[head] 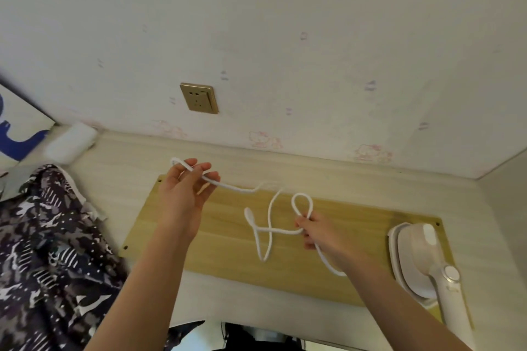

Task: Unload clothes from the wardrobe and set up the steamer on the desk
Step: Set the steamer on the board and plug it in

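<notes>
White steamer flat, cord looped.

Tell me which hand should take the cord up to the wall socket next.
Left, probably. The left hand pinches the cord's raised far loop, nearest the socket. The right hand holds loops lower, nearer the steamer. No plug is visible.

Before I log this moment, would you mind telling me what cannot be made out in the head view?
- The plug end of the white cord: not visible; the left hand covers part of the loop it holds.
- Where the cord joins the steamer: hidden behind the right hand and forearm.
- The steamer's handle end: cut off near the bottom edge.
- The wall socket: too small to read its switch position.
- The patterned garment: cut off by the left edge.
</notes>
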